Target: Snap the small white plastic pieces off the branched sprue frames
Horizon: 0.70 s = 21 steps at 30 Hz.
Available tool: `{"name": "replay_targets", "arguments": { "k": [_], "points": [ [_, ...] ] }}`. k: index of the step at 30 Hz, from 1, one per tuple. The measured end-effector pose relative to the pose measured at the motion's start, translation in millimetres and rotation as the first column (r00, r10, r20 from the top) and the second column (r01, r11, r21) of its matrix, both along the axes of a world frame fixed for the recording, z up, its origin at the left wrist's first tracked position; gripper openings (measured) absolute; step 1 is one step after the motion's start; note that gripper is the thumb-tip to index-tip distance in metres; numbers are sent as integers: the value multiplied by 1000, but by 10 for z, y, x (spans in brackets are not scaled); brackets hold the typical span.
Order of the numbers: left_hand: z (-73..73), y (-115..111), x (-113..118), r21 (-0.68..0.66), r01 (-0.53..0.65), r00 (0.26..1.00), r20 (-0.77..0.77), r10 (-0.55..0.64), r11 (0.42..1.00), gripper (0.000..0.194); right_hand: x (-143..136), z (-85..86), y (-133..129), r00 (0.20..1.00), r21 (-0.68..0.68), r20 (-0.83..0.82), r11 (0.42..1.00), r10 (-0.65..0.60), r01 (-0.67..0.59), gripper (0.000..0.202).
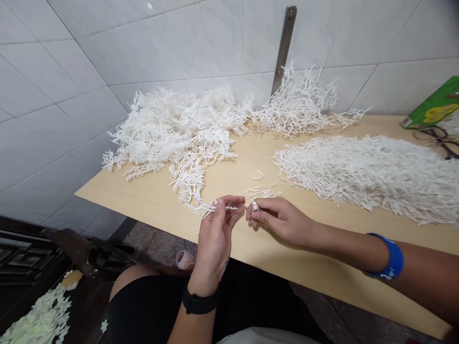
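My left hand (218,229) is closed round a white branched plastic sprig (204,207), whose thin stems stick out to the left. Close beside it, over the table's front part, my right hand (274,217) pinches a small bunch of white plastic stems (255,206) between thumb and fingers. Just behind the hands lie loose short white sticks (263,191). A clump of white branched pieces (190,179) reaches down from the big pile toward my left hand.
A large heap of white branched plastic (172,124) covers the table's back left. A smaller tangle (301,105) leans near a metal strip (284,48) on the tiled wall. At right are a long pile of white sticks (376,172), a green box (430,105) and eyeglasses (439,138). White flower pieces (39,317) lie lower left.
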<state>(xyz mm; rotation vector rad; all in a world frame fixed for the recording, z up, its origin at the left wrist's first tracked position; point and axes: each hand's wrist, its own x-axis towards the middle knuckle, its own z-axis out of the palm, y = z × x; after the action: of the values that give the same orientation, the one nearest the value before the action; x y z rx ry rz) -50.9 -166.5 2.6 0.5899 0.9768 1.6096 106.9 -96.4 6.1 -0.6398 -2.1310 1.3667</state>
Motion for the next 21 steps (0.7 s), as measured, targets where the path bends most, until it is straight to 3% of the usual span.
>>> {"name": "replay_targets", "arguments": {
  "k": [4, 8, 12, 17, 21],
  "points": [
    [10, -8, 9, 19, 25, 1000, 12, -25, 1000, 34, -14, 30, 8, 998, -71, -15, 995, -68, 67, 31],
    [3, -15, 6, -10, -8, 1000, 4, 8, 1000, 33, -4, 70, 62, 967, -33, 5, 966, -256, 256, 30],
    [-13, -18, -3, -18, -35, 999, 22, 35, 999, 32, 33, 84, 143, 900, 59, 75, 903, -429, 426, 43],
    [-14, -21, -10, -23, -19, 999, 36, 20, 1000, 30, 76, 33, 200, 869, 229, 55, 854, -491, 468, 28],
    [-8, -19, -12, -36, 7, 999, 39, -6, 999, 28, 78, -10, 214, 854, 328, 22, 811, -520, 485, 39]
  ]
}}
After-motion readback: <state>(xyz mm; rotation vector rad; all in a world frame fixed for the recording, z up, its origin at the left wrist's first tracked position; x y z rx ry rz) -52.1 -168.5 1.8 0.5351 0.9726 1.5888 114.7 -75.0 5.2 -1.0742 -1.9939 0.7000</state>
